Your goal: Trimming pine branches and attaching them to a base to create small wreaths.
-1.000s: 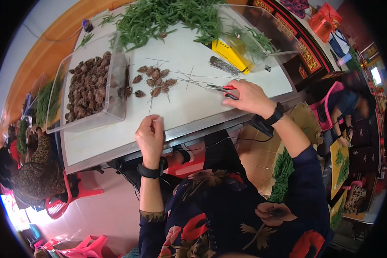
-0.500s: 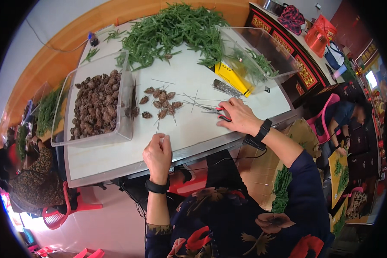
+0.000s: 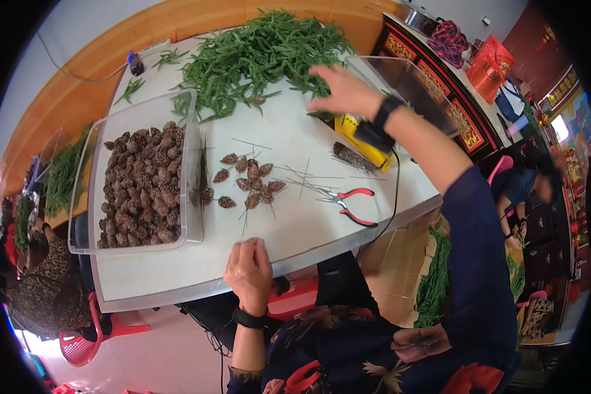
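Note:
My right hand [image 3: 348,92] reaches over the far side of the table with its fingers apart, at the near right edge of a heap of green artificial sprigs [image 3: 256,56]. Nothing shows between its fingers. At the near table edge, my left hand [image 3: 249,266] is closed, thumb against curled fingers; whatever it may hold is hidden. Red-handled pliers [image 3: 339,199] lie on the white tabletop with their handles spread. Left of them are thin wires [image 3: 305,177], some crossing. A small group of brown pine cones [image 3: 253,172] lies in the middle, several with wire stems.
A clear plastic tub [image 3: 194,164] full of pine cones stands on the left. Another clear tub [image 3: 433,95] and a yellow box [image 3: 369,148] are on the right, beside a bundle of wires [image 3: 351,157]. Other people sit at left and right. A dark cable hangs from my right wrist.
My right hand has let go of the pliers, leaving them on the table, and has moved away to the green sprigs. My left hand remains closed near the table edge.

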Demonstrator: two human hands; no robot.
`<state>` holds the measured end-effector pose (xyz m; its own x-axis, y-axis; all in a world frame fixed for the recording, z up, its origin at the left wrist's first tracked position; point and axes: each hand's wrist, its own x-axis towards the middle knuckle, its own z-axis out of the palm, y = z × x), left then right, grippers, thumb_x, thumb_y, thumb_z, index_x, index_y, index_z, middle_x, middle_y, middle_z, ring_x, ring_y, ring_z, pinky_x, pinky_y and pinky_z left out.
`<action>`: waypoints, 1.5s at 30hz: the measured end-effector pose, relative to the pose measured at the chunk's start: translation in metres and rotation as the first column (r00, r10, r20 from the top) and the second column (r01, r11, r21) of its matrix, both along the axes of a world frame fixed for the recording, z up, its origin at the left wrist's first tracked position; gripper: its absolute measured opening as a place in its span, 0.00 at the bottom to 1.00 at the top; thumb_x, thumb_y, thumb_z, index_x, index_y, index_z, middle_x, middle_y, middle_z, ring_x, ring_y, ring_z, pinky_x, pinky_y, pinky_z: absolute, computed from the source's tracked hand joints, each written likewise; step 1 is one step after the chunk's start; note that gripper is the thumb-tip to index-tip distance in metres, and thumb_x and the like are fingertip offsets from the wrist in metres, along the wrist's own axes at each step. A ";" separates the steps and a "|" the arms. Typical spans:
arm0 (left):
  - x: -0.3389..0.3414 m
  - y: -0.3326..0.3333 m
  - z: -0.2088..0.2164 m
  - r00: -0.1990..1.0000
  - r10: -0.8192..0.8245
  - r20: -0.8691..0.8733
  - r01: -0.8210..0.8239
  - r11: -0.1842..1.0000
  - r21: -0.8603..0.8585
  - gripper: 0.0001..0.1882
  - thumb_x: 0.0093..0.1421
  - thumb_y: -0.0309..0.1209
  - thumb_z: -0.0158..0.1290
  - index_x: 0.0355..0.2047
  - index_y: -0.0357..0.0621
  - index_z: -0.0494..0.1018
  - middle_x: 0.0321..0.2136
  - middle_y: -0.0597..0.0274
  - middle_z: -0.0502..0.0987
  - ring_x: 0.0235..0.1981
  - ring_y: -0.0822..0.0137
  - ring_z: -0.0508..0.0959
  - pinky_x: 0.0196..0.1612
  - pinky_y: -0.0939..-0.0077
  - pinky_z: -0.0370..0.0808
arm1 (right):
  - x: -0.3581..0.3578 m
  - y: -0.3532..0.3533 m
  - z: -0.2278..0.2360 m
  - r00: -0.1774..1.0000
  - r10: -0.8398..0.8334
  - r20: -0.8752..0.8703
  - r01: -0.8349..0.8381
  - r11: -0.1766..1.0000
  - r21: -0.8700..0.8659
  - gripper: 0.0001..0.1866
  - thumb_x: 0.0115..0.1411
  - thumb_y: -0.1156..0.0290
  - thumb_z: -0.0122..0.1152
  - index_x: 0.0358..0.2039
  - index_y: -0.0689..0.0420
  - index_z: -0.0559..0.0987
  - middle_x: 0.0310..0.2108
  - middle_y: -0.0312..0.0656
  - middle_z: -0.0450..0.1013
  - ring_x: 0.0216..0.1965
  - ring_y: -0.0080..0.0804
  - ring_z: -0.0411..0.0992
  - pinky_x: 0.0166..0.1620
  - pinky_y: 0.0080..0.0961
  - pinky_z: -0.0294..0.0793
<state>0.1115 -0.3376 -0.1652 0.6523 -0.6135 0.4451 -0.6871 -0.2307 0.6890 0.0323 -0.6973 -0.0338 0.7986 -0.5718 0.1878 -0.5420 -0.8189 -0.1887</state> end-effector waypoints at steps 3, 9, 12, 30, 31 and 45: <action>-0.001 -0.003 -0.001 0.999 0.028 0.043 -0.030 0.998 0.047 0.01 0.58 0.25 0.56 0.28 0.43 0.76 0.21 0.59 0.72 0.20 0.58 0.73 0.24 0.66 0.68 | 0.058 -0.066 0.003 0.996 -0.086 -0.040 0.086 0.996 -0.002 0.50 0.46 0.42 0.71 0.65 0.47 0.60 0.62 0.61 0.56 0.60 0.64 0.60 0.59 0.49 0.65; 0.001 -0.010 -0.003 0.994 0.076 0.077 -0.086 0.987 0.133 0.01 0.57 0.24 0.56 0.30 0.43 0.76 0.20 0.60 0.70 0.19 0.59 0.72 0.22 0.67 0.67 | 0.131 -0.141 -0.035 0.908 -0.419 -0.008 0.417 0.904 -0.094 0.61 0.39 0.35 0.73 0.69 0.37 0.49 0.69 0.60 0.40 0.65 0.70 0.50 0.58 0.61 0.65; 0.000 -0.010 -0.002 0.994 0.089 0.068 -0.102 0.971 0.214 0.04 0.56 0.26 0.58 0.33 0.44 0.76 0.21 0.60 0.70 0.20 0.57 0.73 0.22 0.65 0.69 | 0.151 -0.166 -0.058 0.893 -0.447 -0.053 0.439 0.890 -0.124 0.64 0.39 0.37 0.73 0.70 0.37 0.45 0.67 0.62 0.47 0.63 0.69 0.55 0.59 0.56 0.66; -0.004 -0.011 -0.001 0.992 0.098 0.081 -0.116 0.958 0.262 0.07 0.56 0.27 0.58 0.36 0.43 0.75 0.22 0.58 0.72 0.22 0.55 0.74 0.23 0.64 0.70 | 0.117 -0.162 -0.017 0.950 -0.213 0.227 0.216 0.976 0.013 0.40 0.55 0.67 0.62 0.68 0.49 0.59 0.39 0.54 0.76 0.40 0.49 0.77 0.43 0.42 0.77; -0.004 -0.011 -0.001 0.991 0.098 0.091 -0.118 0.961 0.249 0.07 0.56 0.28 0.58 0.35 0.43 0.75 0.23 0.58 0.72 0.22 0.55 0.75 0.24 0.64 0.71 | 0.108 -0.153 -0.007 0.964 -0.142 0.224 0.144 0.990 0.003 0.41 0.54 0.66 0.64 0.67 0.51 0.59 0.39 0.54 0.76 0.41 0.49 0.76 0.44 0.41 0.77; -0.007 -0.007 -0.006 0.985 0.096 0.141 -0.113 0.987 0.117 0.06 0.59 0.32 0.56 0.33 0.44 0.74 0.25 0.59 0.76 0.25 0.56 0.76 0.27 0.63 0.71 | 0.015 -0.002 -0.005 0.937 -0.037 0.346 -0.066 0.958 0.279 0.39 0.49 0.60 0.72 0.61 0.54 0.68 0.56 0.51 0.69 0.51 0.40 0.73 0.52 0.35 0.73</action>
<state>0.1044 -0.3444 -0.1711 0.6550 -0.6011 0.4580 -0.7392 -0.3837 0.5535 0.0469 -0.6998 -0.0391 0.7222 -0.6304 0.2848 -0.3897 -0.7109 -0.5854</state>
